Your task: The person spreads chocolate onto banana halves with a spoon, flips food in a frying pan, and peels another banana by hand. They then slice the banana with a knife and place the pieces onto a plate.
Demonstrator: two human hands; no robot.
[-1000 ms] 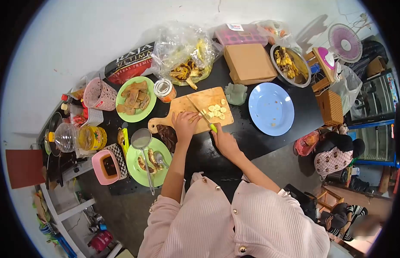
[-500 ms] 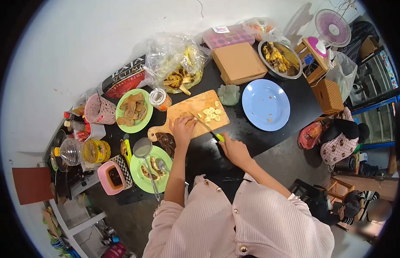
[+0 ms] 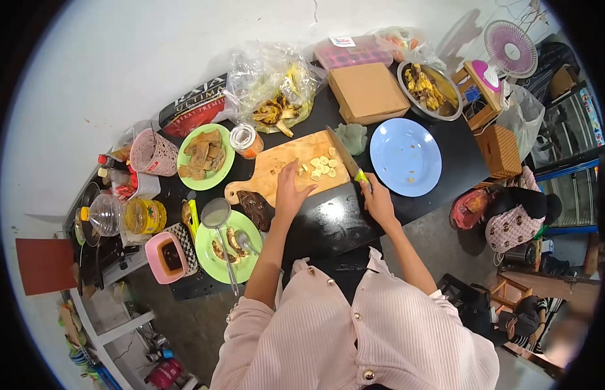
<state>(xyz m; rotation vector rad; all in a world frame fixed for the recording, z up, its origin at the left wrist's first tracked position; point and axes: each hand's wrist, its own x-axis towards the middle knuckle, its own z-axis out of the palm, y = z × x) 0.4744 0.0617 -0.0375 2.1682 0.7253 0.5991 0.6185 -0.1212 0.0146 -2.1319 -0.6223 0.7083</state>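
My right hand (image 3: pixel 376 200) is closed round the green handle of a knife (image 3: pixel 344 155), whose blade lies along the right edge of the wooden cutting board (image 3: pixel 276 164). On the board's front part rests my left hand (image 3: pixel 292 190), fingers apart, beside the pale banana slices (image 3: pixel 324 168). Just left of that hand is a dark brown banana (image 3: pixel 255 209). A light blue plate (image 3: pixel 394 170) with a few crumbs is to the right of the knife.
Green plates (image 3: pixel 193 177) (image 3: pixel 249 263), a jar (image 3: pixel 246 141) and a ladle (image 3: pixel 216 213) are on the left. Behind are a plastic bag (image 3: pixel 260 81), a cardboard box (image 3: pixel 369 93) and a metal bowl (image 3: pixel 450 107). Two people sit at the right.
The knife has moved from the slices to the board's right edge, with my right hand farther right. My left hand has shifted right and its fingers are spread.
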